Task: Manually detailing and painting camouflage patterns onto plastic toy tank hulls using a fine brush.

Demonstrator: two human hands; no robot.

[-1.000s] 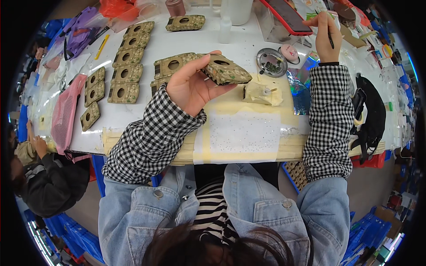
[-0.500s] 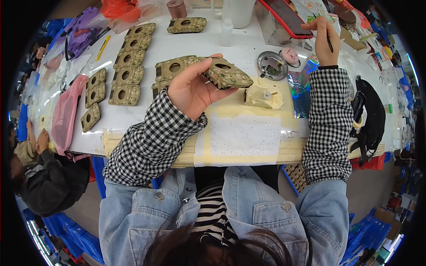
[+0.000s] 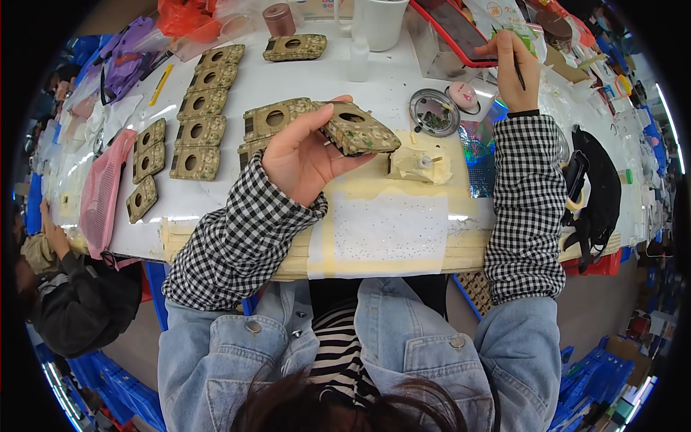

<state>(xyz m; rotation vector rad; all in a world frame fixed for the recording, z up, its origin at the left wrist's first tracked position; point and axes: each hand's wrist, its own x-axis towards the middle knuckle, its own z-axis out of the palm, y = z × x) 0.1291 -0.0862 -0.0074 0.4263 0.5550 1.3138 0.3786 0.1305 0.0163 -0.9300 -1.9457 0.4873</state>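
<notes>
My left hand (image 3: 302, 155) holds a camouflage-painted model tank hull (image 3: 358, 131), tilted, thumb on top and fingers beneath. A round hole shows in its upper face. Up at the right, my right hand (image 3: 520, 81) grips a thin dark stick-like tool (image 3: 519, 70); I cannot tell its exact kind. One finger of that hand reaches over the screen of a red-cased phone (image 3: 458, 30) and seems to touch it. Similar hulls stand in rows to the left, such as a hull (image 3: 196, 132), with another hull (image 3: 294, 47) farther back.
White paper with tiny specks (image 3: 389, 234) is taped at the table's front edge. Behind it sit a yellowish taped block with a peg (image 3: 421, 163) and a round dish (image 3: 434, 112). A pink mesh bag (image 3: 108, 191) lies left, a black bag (image 3: 599, 187) right. Another person (image 3: 79, 302) sits at left.
The right hand's finger has moved slightly left, farther over the phone screen. The left hand keeps its hold on the hull. The whole view has shifted a little.
</notes>
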